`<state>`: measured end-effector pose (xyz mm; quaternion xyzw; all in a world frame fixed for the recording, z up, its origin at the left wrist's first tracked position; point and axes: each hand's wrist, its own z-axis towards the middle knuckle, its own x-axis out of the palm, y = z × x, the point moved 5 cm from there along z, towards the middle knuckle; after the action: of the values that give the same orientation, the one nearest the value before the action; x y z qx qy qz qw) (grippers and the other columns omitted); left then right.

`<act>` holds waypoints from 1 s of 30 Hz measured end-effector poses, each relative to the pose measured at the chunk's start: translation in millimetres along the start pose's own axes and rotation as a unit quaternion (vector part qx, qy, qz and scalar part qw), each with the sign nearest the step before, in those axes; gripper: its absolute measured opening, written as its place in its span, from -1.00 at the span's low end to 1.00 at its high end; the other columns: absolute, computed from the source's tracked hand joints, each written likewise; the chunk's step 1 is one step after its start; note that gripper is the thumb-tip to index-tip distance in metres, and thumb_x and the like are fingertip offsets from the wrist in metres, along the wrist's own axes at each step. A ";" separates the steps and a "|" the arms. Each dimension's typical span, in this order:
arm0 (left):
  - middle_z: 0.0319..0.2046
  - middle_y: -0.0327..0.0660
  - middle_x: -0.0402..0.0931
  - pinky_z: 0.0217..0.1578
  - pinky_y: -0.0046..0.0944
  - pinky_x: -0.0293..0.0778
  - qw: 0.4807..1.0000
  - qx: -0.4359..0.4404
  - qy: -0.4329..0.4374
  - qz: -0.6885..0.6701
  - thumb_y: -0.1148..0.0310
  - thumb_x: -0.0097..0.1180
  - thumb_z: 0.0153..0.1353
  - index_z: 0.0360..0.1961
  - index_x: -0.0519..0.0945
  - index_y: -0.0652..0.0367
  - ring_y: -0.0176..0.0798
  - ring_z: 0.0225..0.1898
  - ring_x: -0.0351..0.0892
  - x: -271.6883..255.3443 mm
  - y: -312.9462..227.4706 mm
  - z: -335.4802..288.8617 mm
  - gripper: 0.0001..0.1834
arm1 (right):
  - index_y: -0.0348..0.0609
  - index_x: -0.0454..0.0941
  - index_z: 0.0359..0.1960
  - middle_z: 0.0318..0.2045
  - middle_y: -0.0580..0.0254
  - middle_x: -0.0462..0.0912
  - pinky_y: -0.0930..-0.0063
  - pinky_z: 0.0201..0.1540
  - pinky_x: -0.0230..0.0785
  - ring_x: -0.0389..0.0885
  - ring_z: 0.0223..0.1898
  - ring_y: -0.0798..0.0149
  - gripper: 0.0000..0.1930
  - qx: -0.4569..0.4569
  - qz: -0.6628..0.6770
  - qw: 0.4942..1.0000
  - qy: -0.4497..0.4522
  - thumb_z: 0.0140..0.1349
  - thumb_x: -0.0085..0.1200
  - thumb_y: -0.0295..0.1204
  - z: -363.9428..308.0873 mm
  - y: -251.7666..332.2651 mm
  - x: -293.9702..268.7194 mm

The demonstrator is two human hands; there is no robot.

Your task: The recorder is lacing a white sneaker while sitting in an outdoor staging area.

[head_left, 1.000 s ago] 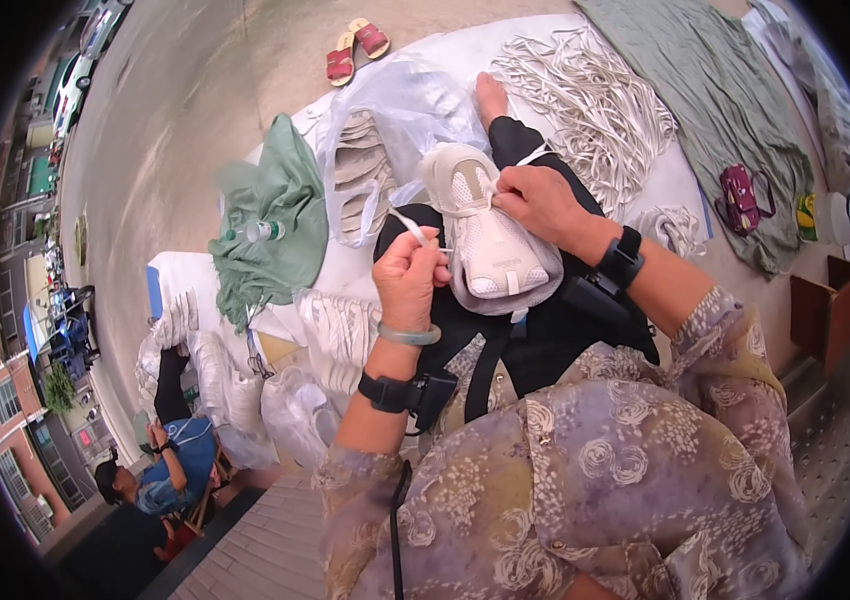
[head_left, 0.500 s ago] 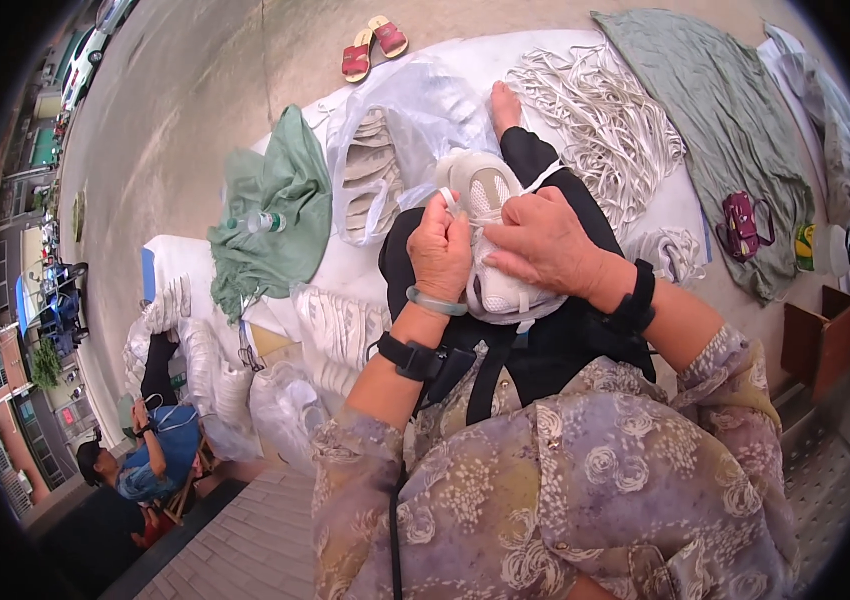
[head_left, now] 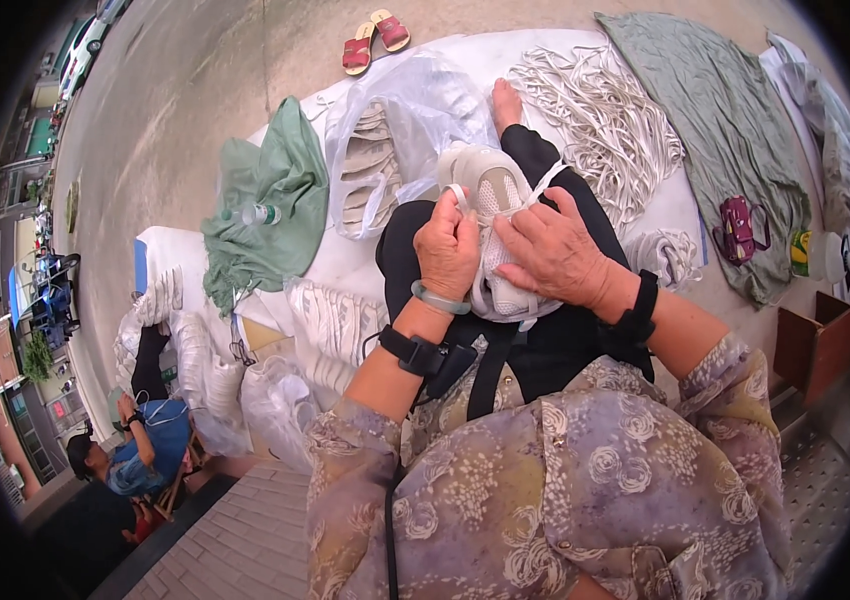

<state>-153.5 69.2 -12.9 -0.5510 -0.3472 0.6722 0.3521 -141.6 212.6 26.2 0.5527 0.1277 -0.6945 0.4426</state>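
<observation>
Shoe [head_left: 494,190]: just on our side of the clear bag [head_left: 425,85]; we judge it light and soft, best steadied by its sides.
Lace [head_left: 457,193]: limp, we expect; grip near the ends.
Left hand [head_left: 446,246]: pinching the lace.
Right hand [head_left: 555,246]: bent over the shoe; we cannot tell its grip.

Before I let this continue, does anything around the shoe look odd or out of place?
One mild oddity: a clear bottle lies on its side on the rumpled green cloth, left of the plastic bag; bottles normally stand. No spill shows.
</observation>
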 end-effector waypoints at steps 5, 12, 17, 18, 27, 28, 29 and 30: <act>-0.73 -0.31 0.31 -0.59 -0.41 0.30 0.996 0.081 0.042 0.001 0.55 0.03 0.04 -0.17 0.52 0.24 -0.45 -0.67 0.29 0.2 -9.9 7.1 -0.73 | -0.18 0.45 -0.16 -0.43 0.26 0.38 0.19 -0.05 0.13 0.41 -0.31 0.24 -0.56 0.036 0.032 0.999 0.003 -0.08 0.15 -0.23 -2.2 -4.7 4.6; -0.72 -0.31 0.39 -0.60 -0.43 0.30 0.993 -0.054 0.094 -0.050 0.50 0.11 0.02 -0.23 0.44 0.28 -0.45 -0.67 0.34 6.4 23.2 12.7 -0.75 | 0.04 0.49 -0.27 -0.47 0.34 0.36 0.16 -0.01 0.12 0.42 -0.34 0.28 -0.74 0.019 0.045 0.999 0.008 -0.06 0.13 -0.31 1.8 -6.2 0.1; -0.65 -0.25 0.49 -0.55 -0.42 0.36 0.993 -0.099 0.062 0.013 0.47 0.18 0.01 -0.24 0.45 0.27 -0.43 -0.63 0.43 -5.5 10.3 -0.7 -0.73 | 0.03 0.51 -0.29 -0.48 0.35 0.36 0.03 0.09 0.05 0.41 -0.35 0.29 -0.78 -0.005 -0.010 0.999 0.042 -0.02 0.10 -0.30 4.3 0.2 0.5; -0.62 -0.23 0.50 -0.52 -0.42 0.39 0.997 -0.036 0.073 0.016 0.45 0.19 0.00 -0.24 0.46 0.26 -0.41 -0.60 0.46 -6.1 4.7 -3.9 -0.73 | -0.02 0.50 -0.29 -0.49 0.35 0.36 0.02 0.11 0.04 0.41 -0.35 0.29 -0.77 -0.015 -0.037 0.998 0.045 0.00 0.08 -0.28 6.0 3.6 -0.7; -0.49 -0.02 0.53 -0.39 -0.23 0.44 0.975 0.047 0.202 0.082 0.32 0.17 -0.01 -0.27 0.48 0.27 -0.01 -0.43 0.56 -17.1 -22.9 -2.3 -0.70 | -0.15 0.47 -0.37 -0.53 0.28 0.37 -0.03 0.14 -0.01 0.42 -0.36 0.25 -0.76 0.027 -0.133 0.990 0.037 0.04 0.03 -0.24 3.5 13.0 3.1; -0.50 0.01 0.52 -0.41 -0.18 0.43 0.966 0.046 0.224 0.118 0.28 0.16 0.00 -0.30 0.47 0.27 0.04 -0.43 0.54 -18.5 -21.0 -2.0 -0.69 | -0.15 0.46 -0.38 -0.53 0.28 0.37 -0.02 0.13 0.00 0.42 -0.36 0.24 -0.77 0.039 -0.121 0.991 0.034 0.04 0.02 -0.25 4.5 12.9 4.1; -0.51 0.05 0.50 -0.43 -0.13 0.41 0.956 0.045 0.244 0.156 0.23 0.15 0.01 -0.33 0.46 0.27 0.08 -0.44 0.52 -20.2 -19.4 -1.6 -0.68 | -0.15 0.46 -0.38 -0.53 0.28 0.37 -0.02 0.13 0.00 0.42 -0.36 0.24 -0.77 0.036 -0.120 0.992 0.032 0.04 0.02 -0.25 6.3 14.5 5.0; -0.51 0.05 0.50 -0.43 -0.13 0.41 0.957 0.043 0.239 0.161 0.23 0.15 0.01 -0.33 0.46 0.27 0.08 -0.44 0.52 -22.9 -18.9 -0.4 -0.68 | -0.15 0.45 -0.39 -0.53 0.26 0.37 0.00 0.10 0.03 0.42 -0.36 0.23 -0.78 0.054 -0.098 0.994 0.019 0.03 0.02 -0.27 9.1 14.6 5.8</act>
<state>-148.1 59.2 14.5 -0.7283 -0.1308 0.5831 0.3355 -136.5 195.4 28.9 0.5733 0.1518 -0.7299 0.3398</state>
